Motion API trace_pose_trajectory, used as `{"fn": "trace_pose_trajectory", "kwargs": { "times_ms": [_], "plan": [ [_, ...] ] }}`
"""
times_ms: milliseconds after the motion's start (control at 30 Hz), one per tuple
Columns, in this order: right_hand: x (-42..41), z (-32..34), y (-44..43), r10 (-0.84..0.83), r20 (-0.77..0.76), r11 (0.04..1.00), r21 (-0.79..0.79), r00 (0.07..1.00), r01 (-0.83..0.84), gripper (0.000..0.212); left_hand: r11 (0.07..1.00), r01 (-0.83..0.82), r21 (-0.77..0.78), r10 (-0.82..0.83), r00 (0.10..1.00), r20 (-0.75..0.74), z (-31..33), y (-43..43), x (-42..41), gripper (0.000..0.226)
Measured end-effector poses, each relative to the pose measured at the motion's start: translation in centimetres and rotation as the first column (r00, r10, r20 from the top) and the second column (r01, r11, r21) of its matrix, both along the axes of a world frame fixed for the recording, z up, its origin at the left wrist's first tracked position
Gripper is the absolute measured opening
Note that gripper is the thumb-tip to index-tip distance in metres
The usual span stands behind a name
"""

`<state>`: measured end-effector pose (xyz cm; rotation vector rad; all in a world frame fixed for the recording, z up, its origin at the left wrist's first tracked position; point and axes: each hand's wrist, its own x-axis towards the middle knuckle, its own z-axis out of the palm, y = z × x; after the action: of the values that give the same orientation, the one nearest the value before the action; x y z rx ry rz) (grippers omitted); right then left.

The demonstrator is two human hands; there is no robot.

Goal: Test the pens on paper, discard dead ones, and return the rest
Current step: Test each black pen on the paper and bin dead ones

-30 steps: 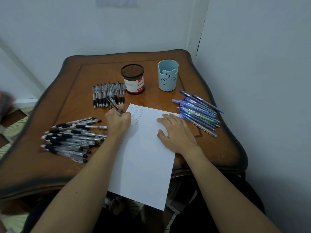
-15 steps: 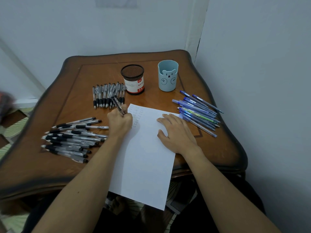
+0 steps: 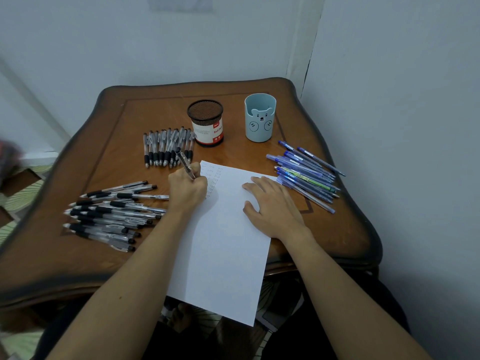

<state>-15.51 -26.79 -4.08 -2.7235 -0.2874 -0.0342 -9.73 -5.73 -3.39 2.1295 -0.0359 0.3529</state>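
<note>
Your left hand (image 3: 187,189) has slid a little to the right since a second ago, from beside the sheet's left edge onto its far left corner, and the pen (image 3: 185,164) it carries now leans less to the left. Its fingers are curled tight round the pen's lower barrel, the tip down on the paper (image 3: 223,242) next to small rows of faint test marks (image 3: 214,175); the tip itself is hidden behind your hand. Your right hand (image 3: 272,209) has stayed put, lying flat with fingers spread and relaxed on the sheet's right side, holding nothing.

The paper lies slantwise on the worktop (image 3: 104,157), its near end hanging over the front edge. A row of black-grip pens (image 3: 166,149) sits just beyond your left hand, beside the mesh cup (image 3: 206,123). A pile of black-grip pens (image 3: 111,216) lies left of your forearm. The blue pens (image 3: 306,175) are heaped right of the sheet, and the blue bear cup (image 3: 259,118) stands beyond them.
</note>
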Motion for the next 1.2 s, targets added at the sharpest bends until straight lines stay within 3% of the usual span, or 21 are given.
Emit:
{"fn": "trace_pose_trajectory", "kwargs": {
  "times_ms": [500, 767, 867, 1000, 1100, 1200],
  "plan": [
    [0.0, 0.0, 0.0, 0.001, 0.018, 1.000, 0.010, 1.000, -0.001, 0.049, 0.999, 0.029, -0.029, -0.030, 0.999, -0.031, -0.4, 0.0, 0.4, 0.005],
    [0.0, 0.1, 0.0, 0.002, 0.019, 1.000, 0.005, 1.000, -0.002, 0.049, 0.999, 0.035, -0.022, -0.035, 0.999, -0.012, 0.3, -0.2, -0.1, 0.013],
    [0.0, 0.1, 0.0, 0.001, 0.021, 1.000, 0.014, 1.000, -0.001, 0.049, 0.995, -0.028, -0.091, 0.022, 0.997, -0.069, 0.6, -0.3, -0.2, 0.026],
    [0.0, 0.1, 0.0, 0.001, 0.024, 1.000, 0.009, 1.000, -0.001, 0.049, 0.956, -0.071, -0.286, 0.045, 0.994, -0.098, 1.1, -0.5, -0.2, 0.026],
    [0.0, 0.0, 0.0, 0.000, 0.027, 1.000, 0.003, 1.000, 0.000, 0.049, 0.954, -0.049, -0.295, 0.031, 0.997, -0.067, 0.8, -0.6, -0.3, 0.011],
    [0.0, 0.0, 0.0, -0.004, 0.029, 1.000, 0.004, 1.000, 0.004, 0.049, 0.980, -0.048, -0.195, 0.031, 0.996, -0.086, 0.5, -0.4, 0.0, 0.039]
  ]
}}
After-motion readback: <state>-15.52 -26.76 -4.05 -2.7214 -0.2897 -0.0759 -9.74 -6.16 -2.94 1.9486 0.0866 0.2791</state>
